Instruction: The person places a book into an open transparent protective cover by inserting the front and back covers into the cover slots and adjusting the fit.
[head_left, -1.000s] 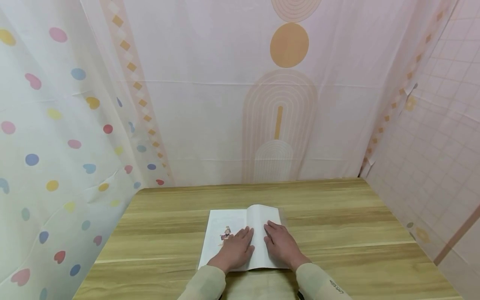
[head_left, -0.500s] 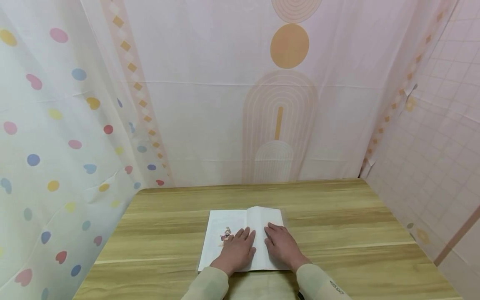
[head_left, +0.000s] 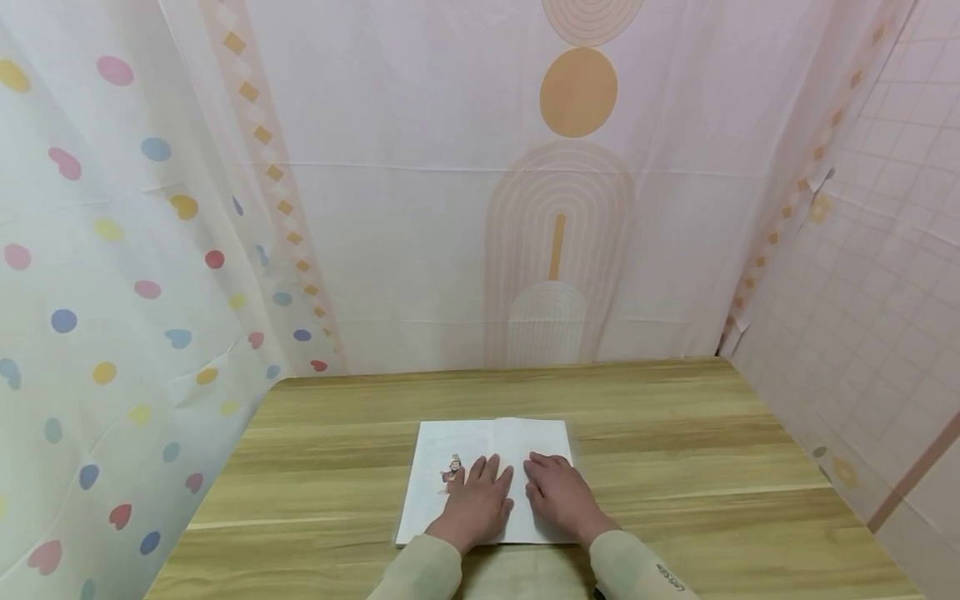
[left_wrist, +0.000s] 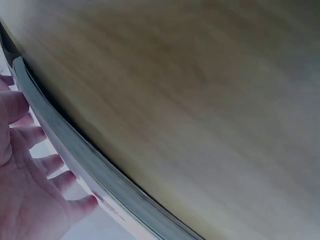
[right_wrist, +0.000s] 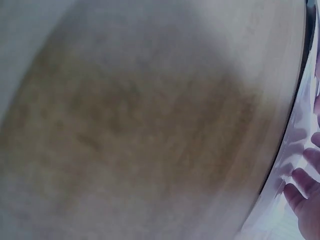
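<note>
Open book (head_left: 491,477) flat on wooden table (head_left: 675,467), near the front edge, centred. Left hand (head_left: 474,502) palm-down on left page, beside a small coloured figure (head_left: 453,470); fingers straight, gripping nothing. Right hand (head_left: 561,495) palm-down on right page, fingers extended, likewise gripping nothing. Page stack edge (left_wrist: 95,167) visible in left wrist view. Judged status: book opened and both pages pressed level; only release of the hands apparently outstanding.

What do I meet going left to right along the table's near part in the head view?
Bare wooden table → open book's left page with a small figure picture → left hand → right hand → bare table again.
</note>
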